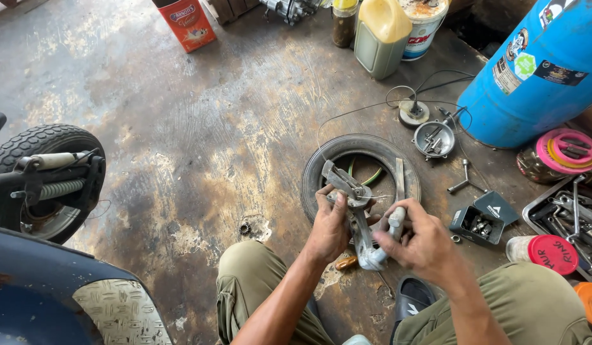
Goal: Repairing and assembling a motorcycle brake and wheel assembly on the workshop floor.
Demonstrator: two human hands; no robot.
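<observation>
— What's the biggest thing near the work?

— The small tyre (360, 148) lying flat on the stained concrete floor (200, 147), well in from its edges, with the blue drum (538, 76) off toward the far right corner. The grey metal lever assembly (356, 204) is held just above the tyre's near side, between the person's knees.

— How would that assembly handle?

— I'd judge it rigid cast metal, fairly heavy for its size, probably greasy and so a bit slippery. It won't bend or bruise. The thick rounded arm looks like the safest hold; the thin pivoting bracket at the top could pinch.

— And the hands?

— The left hand (329, 229) is closed around the middle of the assembly, thumb up by the bracket. The right hand (424, 241) is curled round a pale cylindrical grip (395, 220) on its near arm, fingers wrapped tight.

— What can't you make out?

— The lower end of the assembly sits behind both hands, so how the parts join is hidden. A thin cable (372, 105) runs off from the tyre; whether it attaches to the assembly I cannot tell. The small brown piece (346, 262) under the left wrist is too small to identify, and the tool tray (567, 220) is cut off at the right edge.
</observation>
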